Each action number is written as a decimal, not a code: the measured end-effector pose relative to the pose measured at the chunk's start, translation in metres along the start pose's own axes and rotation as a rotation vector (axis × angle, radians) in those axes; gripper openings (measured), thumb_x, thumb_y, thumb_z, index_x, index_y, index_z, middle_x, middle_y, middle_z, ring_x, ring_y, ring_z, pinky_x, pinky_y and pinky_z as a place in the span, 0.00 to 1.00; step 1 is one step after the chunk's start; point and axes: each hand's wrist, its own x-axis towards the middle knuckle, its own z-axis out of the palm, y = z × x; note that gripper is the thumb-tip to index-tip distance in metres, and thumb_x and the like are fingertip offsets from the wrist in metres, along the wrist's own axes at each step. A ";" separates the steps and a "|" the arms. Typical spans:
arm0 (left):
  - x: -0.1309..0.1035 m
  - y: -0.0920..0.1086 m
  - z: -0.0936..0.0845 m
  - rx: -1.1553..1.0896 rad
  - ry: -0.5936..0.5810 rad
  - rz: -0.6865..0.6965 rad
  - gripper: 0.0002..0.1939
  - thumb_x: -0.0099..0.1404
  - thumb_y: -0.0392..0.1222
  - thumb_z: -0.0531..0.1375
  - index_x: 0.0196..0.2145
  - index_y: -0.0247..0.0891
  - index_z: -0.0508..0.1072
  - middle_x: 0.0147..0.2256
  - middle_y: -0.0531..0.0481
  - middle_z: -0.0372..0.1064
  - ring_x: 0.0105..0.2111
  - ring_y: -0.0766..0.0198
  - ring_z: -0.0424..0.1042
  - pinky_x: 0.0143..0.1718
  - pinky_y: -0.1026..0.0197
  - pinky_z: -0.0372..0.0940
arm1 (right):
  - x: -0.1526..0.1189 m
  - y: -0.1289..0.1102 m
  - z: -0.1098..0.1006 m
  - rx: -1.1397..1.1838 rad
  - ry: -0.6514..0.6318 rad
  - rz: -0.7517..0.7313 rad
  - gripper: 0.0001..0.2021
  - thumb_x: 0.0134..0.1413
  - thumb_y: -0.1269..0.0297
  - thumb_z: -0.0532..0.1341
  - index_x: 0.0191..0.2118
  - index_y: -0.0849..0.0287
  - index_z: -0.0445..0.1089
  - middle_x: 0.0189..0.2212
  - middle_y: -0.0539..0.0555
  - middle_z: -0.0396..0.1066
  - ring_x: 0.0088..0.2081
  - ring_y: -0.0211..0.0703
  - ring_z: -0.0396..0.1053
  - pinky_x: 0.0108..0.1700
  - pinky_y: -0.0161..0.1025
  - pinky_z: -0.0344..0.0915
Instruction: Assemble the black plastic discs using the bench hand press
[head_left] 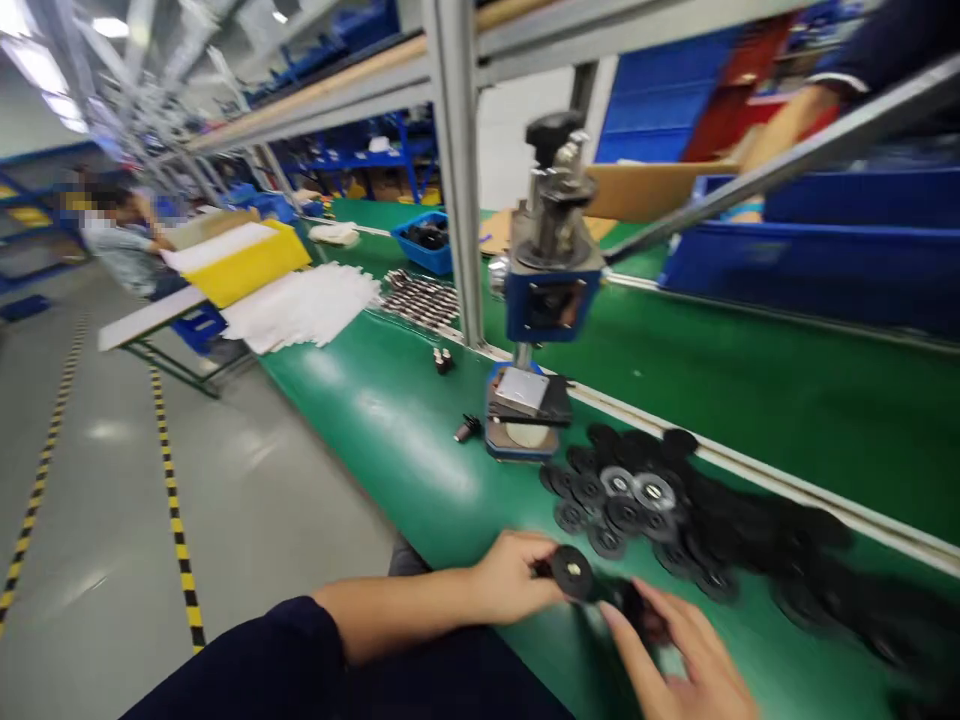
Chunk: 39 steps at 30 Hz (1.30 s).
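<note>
My left hand is closed on a black round disc with a small pale metal centre, held above the green bench at the near edge. To its right, my right hand has its thumb and fingers closed around a dark, blurred part, whose kind I cannot make out. Just beyond my hands lies a spread pile of black discs. Two discs with a clear or grey rim lie among them. Behind the pile's left end stands a blue bench press with a metal block on its base.
Small black-and-metal parts lie left of the press. Farther along are rows of similar parts, white sheets, a yellow box and a blue bin. A metal post rises behind. Another person's arm reaches over blue bins.
</note>
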 end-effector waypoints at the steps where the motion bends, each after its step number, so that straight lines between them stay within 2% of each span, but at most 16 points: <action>1: 0.000 0.000 0.000 0.013 -0.019 0.011 0.09 0.57 0.42 0.66 0.31 0.31 0.78 0.28 0.47 0.72 0.29 0.64 0.70 0.34 0.64 0.65 | 0.000 -0.006 0.002 0.016 -0.024 -0.006 0.20 0.58 0.50 0.61 0.51 0.55 0.68 0.42 0.56 0.68 0.38 0.46 0.68 0.39 0.42 0.68; 3: -0.001 -0.001 0.000 0.031 -0.052 0.026 0.06 0.56 0.33 0.63 0.33 0.32 0.78 0.31 0.47 0.74 0.32 0.63 0.71 0.37 0.63 0.65 | 0.002 -0.016 0.007 0.046 -0.045 -0.023 0.17 0.59 0.55 0.61 0.52 0.55 0.67 0.43 0.56 0.67 0.40 0.44 0.67 0.40 0.40 0.68; 5: -0.002 -0.003 0.000 0.039 -0.064 0.022 0.12 0.53 0.26 0.61 0.36 0.33 0.78 0.34 0.47 0.75 0.34 0.62 0.72 0.39 0.63 0.65 | 0.004 -0.023 0.011 0.036 -0.074 -0.041 0.17 0.60 0.58 0.62 0.53 0.55 0.66 0.43 0.56 0.66 0.42 0.44 0.67 0.43 0.41 0.68; 7: -0.004 -0.005 0.001 0.043 -0.058 0.002 0.16 0.52 0.24 0.61 0.38 0.35 0.78 0.36 0.47 0.76 0.36 0.61 0.73 0.40 0.62 0.66 | 0.004 -0.027 0.014 0.010 -0.103 -0.066 0.18 0.60 0.59 0.62 0.54 0.56 0.65 0.43 0.56 0.65 0.43 0.45 0.66 0.44 0.42 0.67; 10: -0.006 -0.006 0.001 0.053 -0.050 -0.004 0.16 0.52 0.27 0.64 0.40 0.36 0.77 0.37 0.47 0.77 0.36 0.61 0.74 0.42 0.61 0.67 | 0.001 -0.031 0.016 -0.025 -0.126 -0.100 0.18 0.60 0.59 0.62 0.53 0.58 0.65 0.42 0.57 0.65 0.43 0.46 0.66 0.44 0.44 0.67; 19: -0.008 -0.009 0.003 -0.022 -0.048 0.038 0.07 0.56 0.34 0.65 0.35 0.36 0.75 0.37 0.45 0.77 0.37 0.59 0.76 0.42 0.58 0.69 | -0.003 -0.039 0.019 -0.092 -0.092 -0.146 0.18 0.60 0.60 0.62 0.52 0.62 0.64 0.42 0.59 0.65 0.42 0.48 0.65 0.44 0.47 0.68; 31: -0.010 -0.005 0.002 -0.041 -0.061 0.068 0.09 0.60 0.43 0.65 0.37 0.36 0.74 0.38 0.43 0.77 0.39 0.58 0.76 0.43 0.57 0.69 | -0.004 -0.042 0.017 -0.120 -0.084 -0.151 0.16 0.61 0.60 0.60 0.52 0.61 0.64 0.41 0.59 0.68 0.41 0.50 0.66 0.42 0.49 0.66; 39: -0.011 -0.002 0.000 0.011 -0.074 0.073 0.08 0.61 0.42 0.63 0.37 0.36 0.74 0.37 0.43 0.77 0.37 0.59 0.76 0.41 0.59 0.69 | -0.006 -0.043 0.023 -0.072 -0.080 -0.169 0.17 0.60 0.64 0.62 0.52 0.62 0.63 0.41 0.59 0.69 0.41 0.50 0.66 0.43 0.49 0.66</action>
